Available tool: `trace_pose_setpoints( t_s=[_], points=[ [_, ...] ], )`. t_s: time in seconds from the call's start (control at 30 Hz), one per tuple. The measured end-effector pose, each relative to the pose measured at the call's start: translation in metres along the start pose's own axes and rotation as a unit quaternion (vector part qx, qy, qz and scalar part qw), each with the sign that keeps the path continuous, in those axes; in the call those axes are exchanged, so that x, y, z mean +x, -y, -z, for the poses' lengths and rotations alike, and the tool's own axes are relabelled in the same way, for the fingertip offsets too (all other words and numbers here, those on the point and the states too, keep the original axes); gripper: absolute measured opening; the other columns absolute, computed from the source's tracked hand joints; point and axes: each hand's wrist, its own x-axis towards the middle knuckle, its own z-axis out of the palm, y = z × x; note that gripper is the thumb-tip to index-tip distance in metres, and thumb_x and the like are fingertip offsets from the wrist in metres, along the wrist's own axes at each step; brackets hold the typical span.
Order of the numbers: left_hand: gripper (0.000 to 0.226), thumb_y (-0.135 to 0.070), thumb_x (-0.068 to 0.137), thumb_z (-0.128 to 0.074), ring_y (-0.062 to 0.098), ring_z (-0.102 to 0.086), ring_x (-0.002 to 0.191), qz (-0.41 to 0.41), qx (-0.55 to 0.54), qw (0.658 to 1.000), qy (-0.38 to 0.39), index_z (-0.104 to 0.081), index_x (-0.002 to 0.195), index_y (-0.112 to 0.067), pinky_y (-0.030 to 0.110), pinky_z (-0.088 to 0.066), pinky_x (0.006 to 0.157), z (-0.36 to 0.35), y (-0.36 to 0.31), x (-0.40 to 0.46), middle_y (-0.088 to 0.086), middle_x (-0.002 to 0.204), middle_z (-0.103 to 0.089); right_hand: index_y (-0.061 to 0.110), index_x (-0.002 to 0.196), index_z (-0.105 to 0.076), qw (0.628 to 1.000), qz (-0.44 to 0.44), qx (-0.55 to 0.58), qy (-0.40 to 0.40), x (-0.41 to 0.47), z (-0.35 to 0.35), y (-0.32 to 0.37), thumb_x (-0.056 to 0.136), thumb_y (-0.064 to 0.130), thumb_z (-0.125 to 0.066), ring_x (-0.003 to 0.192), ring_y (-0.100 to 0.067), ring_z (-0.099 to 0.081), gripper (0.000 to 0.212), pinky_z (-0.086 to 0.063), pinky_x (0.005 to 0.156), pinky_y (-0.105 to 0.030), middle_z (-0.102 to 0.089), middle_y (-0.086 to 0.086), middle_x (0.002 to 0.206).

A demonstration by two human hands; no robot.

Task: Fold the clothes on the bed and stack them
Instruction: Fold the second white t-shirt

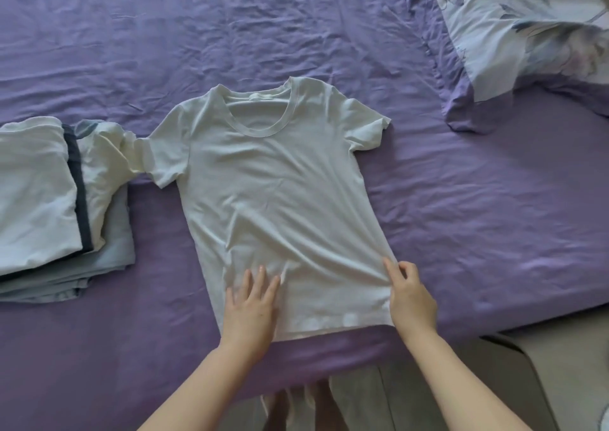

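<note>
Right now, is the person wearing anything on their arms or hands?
No. Both forearms are bare as far as the picture shows, with no sleeves in sight. The left hand and right hand have no gloves, rings, watch or bracelets. The fingernails look short and unpainted.

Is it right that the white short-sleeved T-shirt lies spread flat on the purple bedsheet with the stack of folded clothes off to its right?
Not quite. The head view shows the stack of folded clothes to the left of the white short-sleeved T-shirt, not its right. The T-shirt does lie spread flat on the purple bedsheet.
</note>
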Motion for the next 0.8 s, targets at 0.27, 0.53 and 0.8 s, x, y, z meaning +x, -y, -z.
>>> trace_pose_setpoints(
  t_s=[0.27, 0.53, 0.8],
  points=[
    [0.072, -0.008, 0.092, -0.04, 0.029, 0.013, 0.145, 0.049, -0.03, 0.998, -0.024, -0.006, 0.148, -0.038, 0.05, -0.009, 0.116, -0.008, 0.031, -0.026, 0.003, 0.158, 0.014, 0.014, 0.127, -0.058, 0.98, 0.192, -0.057, -0.004, -0.033, -0.016, 0.067, 0.077, 0.016, -0.074, 0.128, -0.035, -0.047, 0.053, -0.042, 0.097, -0.049, -0.047, -0.017, 0.14],
    [0.069, -0.019, 0.092, -0.048, 0.03, -0.034, 0.126, 0.156, -0.14, 0.975, -0.067, -0.011, 0.148, -0.034, 0.037, -0.038, 0.1, -0.013, 0.052, -0.043, 0.014, 0.15, -0.014, 0.027, 0.115, -0.064, 0.91, 0.37, -0.147, 0.117, -0.072, -0.041, 0.12, 0.054, 0.049, -0.082, 0.124, -0.028, -0.051, 0.067, -0.041, 0.098, -0.053, -0.054, -0.014, 0.134],
    [0.064, -0.003, 0.09, -0.041, 0.026, -0.05, 0.097, 0.1, -0.269, 0.957, -0.038, -0.028, 0.144, -0.034, 0.037, -0.047, 0.083, -0.011, 0.06, -0.048, 0.007, 0.115, -0.043, 0.031, 0.078, -0.07, 0.923, 0.361, -0.121, 0.066, -0.063, -0.041, 0.114, 0.041, 0.014, -0.087, 0.056, -0.015, -0.059, 0.044, -0.044, 0.058, -0.025, -0.057, 0.009, 0.062]
  ],
)
